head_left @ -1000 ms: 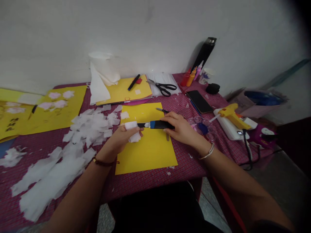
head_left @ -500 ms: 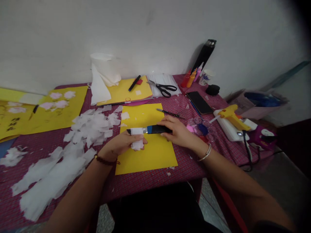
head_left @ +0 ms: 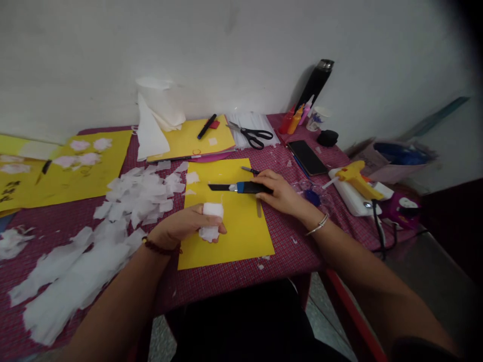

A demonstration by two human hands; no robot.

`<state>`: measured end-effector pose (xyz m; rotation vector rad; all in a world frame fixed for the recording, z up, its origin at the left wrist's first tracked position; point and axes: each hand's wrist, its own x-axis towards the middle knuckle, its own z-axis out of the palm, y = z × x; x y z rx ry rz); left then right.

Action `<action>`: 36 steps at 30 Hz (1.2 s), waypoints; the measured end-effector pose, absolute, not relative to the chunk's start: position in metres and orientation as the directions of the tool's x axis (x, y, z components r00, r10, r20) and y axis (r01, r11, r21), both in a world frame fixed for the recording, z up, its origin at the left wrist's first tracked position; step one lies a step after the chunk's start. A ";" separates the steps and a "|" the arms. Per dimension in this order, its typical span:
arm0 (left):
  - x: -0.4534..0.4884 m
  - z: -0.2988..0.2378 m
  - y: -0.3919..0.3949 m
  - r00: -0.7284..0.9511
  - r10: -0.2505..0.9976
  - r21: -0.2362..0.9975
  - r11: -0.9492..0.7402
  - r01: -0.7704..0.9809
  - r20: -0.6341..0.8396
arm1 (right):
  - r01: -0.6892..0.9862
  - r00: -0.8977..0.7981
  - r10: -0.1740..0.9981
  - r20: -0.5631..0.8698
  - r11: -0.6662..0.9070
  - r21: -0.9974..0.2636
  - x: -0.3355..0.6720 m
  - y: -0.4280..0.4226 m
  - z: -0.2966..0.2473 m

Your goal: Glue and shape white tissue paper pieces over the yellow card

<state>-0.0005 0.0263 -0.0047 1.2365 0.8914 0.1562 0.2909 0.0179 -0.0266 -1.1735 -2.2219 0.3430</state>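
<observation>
My left hand (head_left: 188, 222) is closed around a small folded wad of white tissue paper (head_left: 210, 232), above a sheet of yellow paper (head_left: 237, 250). In my right hand (head_left: 277, 191) is a black and blue utility knife (head_left: 247, 187), its dark blade out and pointing left. The blade is over the yellow sheet, apart from the wad. A dark pen (head_left: 249, 170) lies at the sheet's top edge, partly hidden by my right hand. Scraps of white paper (head_left: 192, 177) lie on the sheet's upper left.
Cut white tissue pieces (head_left: 139, 193) cover the left of the checked tablecloth (head_left: 234, 281). Behind lie black scissors (head_left: 254, 134) and a marker (head_left: 207, 126). A phone (head_left: 307, 158), a yellow glue gun (head_left: 358, 180) and a tilted black flask (head_left: 315, 83) are on the right.
The knife has moved up and away from the white wad, so its full blade now shows. My left hand has lowered slightly, still holding the wad.
</observation>
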 end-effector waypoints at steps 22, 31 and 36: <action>-0.004 -0.006 0.034 0.605 0.709 0.930 0.315 0.188 -0.362 | 0.544 -0.610 0.749 0.258 0.633 -0.551 0.192 0.027 0.002; -0.019 0.009 0.045 0.477 0.822 0.950 0.241 0.201 -0.310 | 0.291 -0.596 0.795 0.107 0.338 -0.895 0.159 0.065 -0.007; -0.028 0.002 0.052 0.462 0.830 0.948 0.299 0.108 -0.314 | 0.273 -0.473 0.864 0.172 0.329 -0.904 0.135 0.082 -0.015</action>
